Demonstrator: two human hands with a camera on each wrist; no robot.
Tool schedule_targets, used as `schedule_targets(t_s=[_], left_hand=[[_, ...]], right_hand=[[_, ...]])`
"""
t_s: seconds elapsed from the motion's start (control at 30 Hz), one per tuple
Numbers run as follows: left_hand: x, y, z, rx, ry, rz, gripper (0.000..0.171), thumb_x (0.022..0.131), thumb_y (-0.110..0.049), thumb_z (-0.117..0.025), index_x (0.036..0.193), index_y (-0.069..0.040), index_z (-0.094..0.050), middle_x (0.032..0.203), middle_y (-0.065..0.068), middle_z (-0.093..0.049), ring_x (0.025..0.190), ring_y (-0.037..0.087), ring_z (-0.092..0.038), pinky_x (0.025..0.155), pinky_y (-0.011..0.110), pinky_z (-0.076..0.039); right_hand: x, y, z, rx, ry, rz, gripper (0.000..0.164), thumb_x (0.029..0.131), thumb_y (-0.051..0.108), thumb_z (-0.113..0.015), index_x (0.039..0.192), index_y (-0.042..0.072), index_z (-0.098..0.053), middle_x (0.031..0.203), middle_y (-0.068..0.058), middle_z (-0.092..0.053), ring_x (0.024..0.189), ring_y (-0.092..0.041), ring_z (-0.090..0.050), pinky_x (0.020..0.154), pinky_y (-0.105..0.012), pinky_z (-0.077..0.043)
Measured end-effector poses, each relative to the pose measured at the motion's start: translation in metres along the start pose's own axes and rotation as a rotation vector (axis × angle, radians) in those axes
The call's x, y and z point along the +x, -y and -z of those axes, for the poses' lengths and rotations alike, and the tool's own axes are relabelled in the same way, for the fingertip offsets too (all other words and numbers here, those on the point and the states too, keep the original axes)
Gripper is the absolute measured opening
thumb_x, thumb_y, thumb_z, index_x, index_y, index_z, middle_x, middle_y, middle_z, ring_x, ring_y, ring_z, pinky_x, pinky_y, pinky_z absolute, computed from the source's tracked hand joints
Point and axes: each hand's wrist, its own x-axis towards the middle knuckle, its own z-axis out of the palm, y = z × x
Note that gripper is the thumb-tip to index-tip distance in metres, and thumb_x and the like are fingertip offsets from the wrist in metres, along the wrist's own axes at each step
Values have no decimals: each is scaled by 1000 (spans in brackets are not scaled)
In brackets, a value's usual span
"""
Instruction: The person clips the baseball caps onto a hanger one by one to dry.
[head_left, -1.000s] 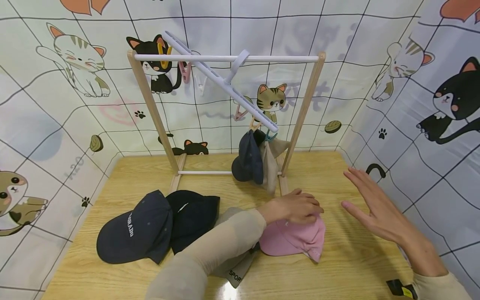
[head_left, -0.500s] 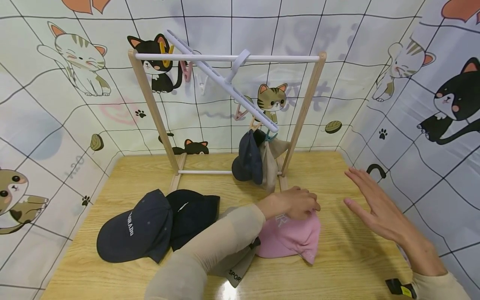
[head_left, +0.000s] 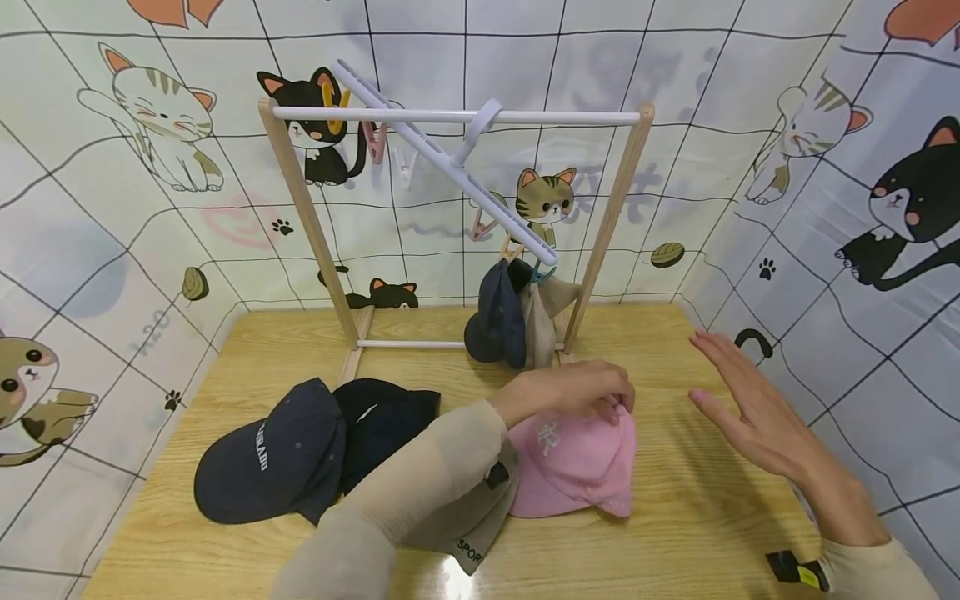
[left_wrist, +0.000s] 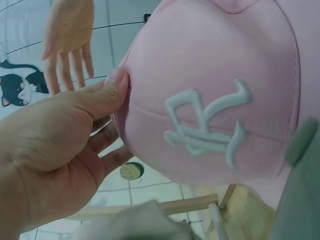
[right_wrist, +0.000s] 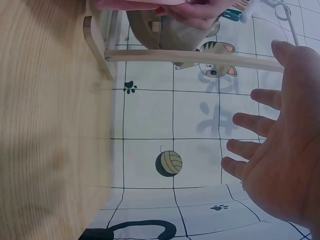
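Observation:
My left hand [head_left: 573,390] pinches the crown of a pink baseball cap [head_left: 566,467] between thumb and fingers. In the left wrist view the thumb presses the fabric from outside, and the other fingers are partly hidden behind the cap; white raised lettering [left_wrist: 205,125] shows on its front. The cap sits at the table's right side, its brim towards the front left. A grey cap [head_left: 468,517] marked "SPOR" lies beside it, partly under my left forearm. My right hand [head_left: 761,417] hovers right of the cap, fingers straight and holding nothing.
A navy cap [head_left: 270,458] and a black cap [head_left: 386,425] lie at left. Behind stands a wooden rack [head_left: 307,225] with a lilac clip hanger [head_left: 442,162]; a small navy cap [head_left: 501,321] and a beige cap [head_left: 538,325] hang from it. A black-yellow object [head_left: 795,571] is at front right.
My left hand has shifted slightly left and up and now pinches the pink cap's crown. The cap has risen and turned, showing its lettering. The right hand has stayed about the same.

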Motion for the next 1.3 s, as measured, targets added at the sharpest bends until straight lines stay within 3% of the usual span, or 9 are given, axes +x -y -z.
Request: schedule_targets(t_s=[0.2,0.57,0.9,1.13,1.3], left_hand=[[-15,5,12,-64,-47,-74,19,110,-19,-74,125,-8,-79,122,5,-74,115,11,-68,101,12,-48],[-44,6,28,-167,-161,-93,14,111,-19,-73,122,-11,-76,115,-1,-78,103,5,-66,97,13,-50],[-68,3,35,-135,-240,-104,12,110,-19,-74,116,-9,-75,109,0,-74,97,7,-62,92,15,-49],[-86,-4,41,-111,-298,-112,14,109,-21,-77,117,-9,-75,107,0,-73,96,8,-62,91,15,-49],[-103,-9,49,-99,-373,-133,18,108,-22,-78,119,-8,-76,111,2,-77,101,7,-66,96,14,-53]], right_hand=[[4,5,1,19,-1,-11,78,112,22,-63,181,29,-27,188,-19,-25,176,-48,-16,134,-85,-11],[20,13,-2,73,-3,19,76,113,18,-62,180,31,-29,188,-18,-27,177,-44,-17,135,-82,-13],[32,21,-7,109,-7,50,75,113,15,-59,180,33,-30,187,-18,-29,175,-45,-22,130,-86,-19],[46,27,-13,136,2,78,76,113,14,-61,180,34,-30,186,-17,-31,170,-52,-28,126,-88,-23],[58,33,-19,113,-12,118,76,112,13,-60,180,32,-30,185,-15,-34,170,-45,-31,127,-82,-28]])
